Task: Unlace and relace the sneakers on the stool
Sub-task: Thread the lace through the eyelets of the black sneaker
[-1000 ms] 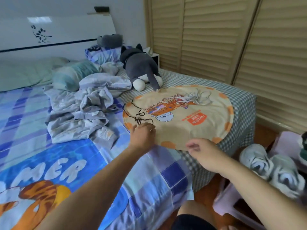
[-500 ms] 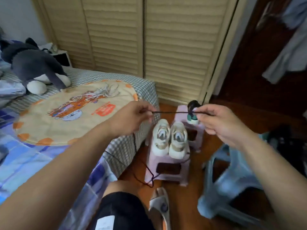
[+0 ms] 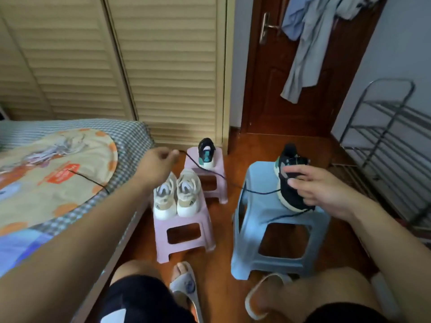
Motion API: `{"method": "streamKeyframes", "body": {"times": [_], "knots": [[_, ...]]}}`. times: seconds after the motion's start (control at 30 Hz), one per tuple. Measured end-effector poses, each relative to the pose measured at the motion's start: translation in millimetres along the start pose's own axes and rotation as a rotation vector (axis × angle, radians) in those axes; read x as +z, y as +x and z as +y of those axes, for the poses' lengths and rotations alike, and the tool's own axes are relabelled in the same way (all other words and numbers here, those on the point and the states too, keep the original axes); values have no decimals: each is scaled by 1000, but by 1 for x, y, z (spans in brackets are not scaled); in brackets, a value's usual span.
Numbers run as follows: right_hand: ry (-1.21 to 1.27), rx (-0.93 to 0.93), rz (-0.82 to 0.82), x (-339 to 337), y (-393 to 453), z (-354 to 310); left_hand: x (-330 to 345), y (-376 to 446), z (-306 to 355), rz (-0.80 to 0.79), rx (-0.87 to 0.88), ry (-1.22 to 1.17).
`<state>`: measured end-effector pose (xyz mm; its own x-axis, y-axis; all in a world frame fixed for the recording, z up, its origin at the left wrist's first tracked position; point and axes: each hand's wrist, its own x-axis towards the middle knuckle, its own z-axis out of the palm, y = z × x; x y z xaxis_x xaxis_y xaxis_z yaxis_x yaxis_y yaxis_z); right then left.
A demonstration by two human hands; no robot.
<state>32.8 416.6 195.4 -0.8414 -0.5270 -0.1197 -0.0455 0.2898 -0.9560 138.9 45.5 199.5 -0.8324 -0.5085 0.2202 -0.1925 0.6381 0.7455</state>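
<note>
A person sits facing a blue plastic stool (image 3: 268,217) on a wooden floor, seen from a camera on their head. On top of the blue stool lies a black sneaker (image 3: 289,183) with a pale sole and green accents. The right hand (image 3: 319,185) rests on this sneaker, fingers spread and loosely curved over its upper; whether it truly grasps the shoe cannot be told. A black lace (image 3: 210,170) runs from the sneaker leftward through the air to the left hand (image 3: 161,164), which pinches the lace between curled fingers, raised to the left of the blue stool. More of the lace trails across a round printed cushion (image 3: 46,173) on the bed, further left. Just left of the blue stool stands a pink stool (image 3: 184,229) carrying a pair of white and beige sneakers (image 3: 176,194). Behind it a second pink stool (image 3: 217,173) holds another black sneaker (image 3: 206,152). Beyond the blue stool is a dark wooden door (image 3: 291,66) with clothes hanging on it.
</note>
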Motion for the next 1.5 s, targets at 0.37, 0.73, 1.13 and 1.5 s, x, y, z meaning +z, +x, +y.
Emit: {"method": "streamKeyframes", "body": {"times": [0.37, 0.73, 1.13, 1.5], "knots": [[-532, -281, 94, 55, -28, -30, 61, -80, 91, -412, 427, -41], [-18, -94, 381, -8, -20, 27, 54, -60, -65, 13, -222, 573], [-386, 105, 406, -33, -12, 95, 13, -22, -122, 200, -661, -185], [-789, 285, -253, 24, -3, 156, 16, -35, -56, 308, -368, -750]]}}
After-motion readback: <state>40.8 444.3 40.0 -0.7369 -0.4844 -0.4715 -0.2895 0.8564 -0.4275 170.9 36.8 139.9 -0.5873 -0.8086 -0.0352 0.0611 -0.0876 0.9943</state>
